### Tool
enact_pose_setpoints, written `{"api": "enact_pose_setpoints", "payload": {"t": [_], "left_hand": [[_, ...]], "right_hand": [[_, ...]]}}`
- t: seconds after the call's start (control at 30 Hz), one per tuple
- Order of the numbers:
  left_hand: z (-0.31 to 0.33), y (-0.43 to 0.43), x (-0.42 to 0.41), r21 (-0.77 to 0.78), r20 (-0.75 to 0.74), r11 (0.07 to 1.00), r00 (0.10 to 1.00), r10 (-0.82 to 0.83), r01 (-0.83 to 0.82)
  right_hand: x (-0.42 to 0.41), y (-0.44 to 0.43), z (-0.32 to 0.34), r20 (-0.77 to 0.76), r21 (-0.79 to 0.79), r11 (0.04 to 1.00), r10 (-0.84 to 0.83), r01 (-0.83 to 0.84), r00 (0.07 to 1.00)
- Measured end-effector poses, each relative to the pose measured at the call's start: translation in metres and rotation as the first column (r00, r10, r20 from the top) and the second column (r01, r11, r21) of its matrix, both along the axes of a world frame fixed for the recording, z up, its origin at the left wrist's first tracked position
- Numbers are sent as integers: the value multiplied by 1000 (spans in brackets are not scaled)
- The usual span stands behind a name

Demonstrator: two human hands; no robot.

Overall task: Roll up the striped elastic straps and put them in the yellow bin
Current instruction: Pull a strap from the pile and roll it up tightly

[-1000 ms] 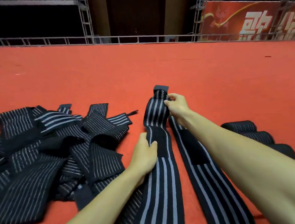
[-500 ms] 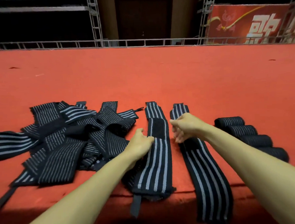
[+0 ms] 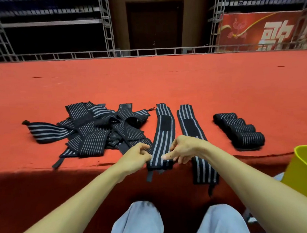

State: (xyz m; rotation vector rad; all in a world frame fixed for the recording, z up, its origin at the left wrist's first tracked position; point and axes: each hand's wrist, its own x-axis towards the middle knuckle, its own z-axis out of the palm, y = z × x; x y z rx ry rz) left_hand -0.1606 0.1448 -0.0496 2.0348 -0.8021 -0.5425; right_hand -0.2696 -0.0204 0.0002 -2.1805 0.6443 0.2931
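Red carpeted platform point(image 3: 165, 80), front edge nearest the wearer.

Striped strap point(image 3: 165, 133): unrolled, flat, lengthwise from mid-platform to the front edge; near end and thin tab hanging just over that edge.

Left hand point(image 3: 136, 156): grip narrow, thumb and curled fingers pinching the left border of the striped strap close to its near end.

Right hand point(image 3: 184, 147): grip wide, holding nothing; index finger straight, tip touching the same strap's near end from the right, other fingers loosely bent.

Second strap point(image 3: 191, 125): flat, just right of the first and apart from it, near end draped over the front edge.

Loose pile of straps point(image 3: 97, 129): tangled, towards the left edge.

Four rolled straps point(image 3: 239, 128): side by side in a touching row, towards the right edge.

Yellow bin point(image 3: 304, 171): below the front edge at far right, partly out of frame.

Pale blue trousers point(image 3: 139, 222): knees, before the front edge.

Metal railing point(image 3: 93, 54): along the back edge; red banner point(image 3: 261, 30) beyond.
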Motion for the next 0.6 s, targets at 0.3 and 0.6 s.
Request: {"api": "enact_pose_setpoints", "payload": {"t": [0.3,0.6], "left_hand": [[-7,-2,-8,115,215,993,974,-65,41],[-11,-4,-5,87,365,995,927,-85,57]], "right_hand": [[-9,11,-19,376,321,925,-322,203,869],[-9,1,-13,331,660,699,-601,276,728]]}}
